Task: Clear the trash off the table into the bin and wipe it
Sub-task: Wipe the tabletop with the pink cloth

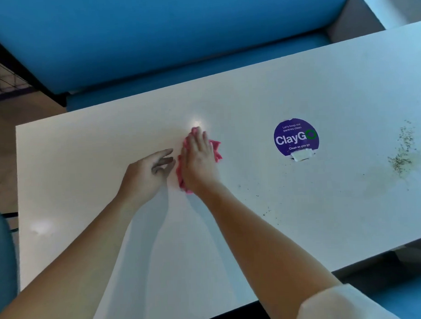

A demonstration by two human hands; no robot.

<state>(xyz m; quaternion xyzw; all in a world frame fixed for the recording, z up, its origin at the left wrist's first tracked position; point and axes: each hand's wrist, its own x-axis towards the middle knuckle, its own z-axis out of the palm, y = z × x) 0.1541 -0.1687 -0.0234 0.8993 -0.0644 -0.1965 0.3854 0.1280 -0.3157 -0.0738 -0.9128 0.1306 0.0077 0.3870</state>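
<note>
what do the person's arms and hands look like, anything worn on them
Both are bare of gloves, and no ring, watch or bracelet shows. The left hand and its forearm are uncovered right to the picture's edge. The right hand and its forearm are uncovered too, until a loose white sleeve begins near the bottom right corner.

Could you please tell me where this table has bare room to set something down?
The left end of the table, from the left hand to the edge, is bare, as is the far strip along the blue bench. The middle is crowded: the right hand presses the pink cloth. Crumbs lie past the ClayGo sticker.
</note>
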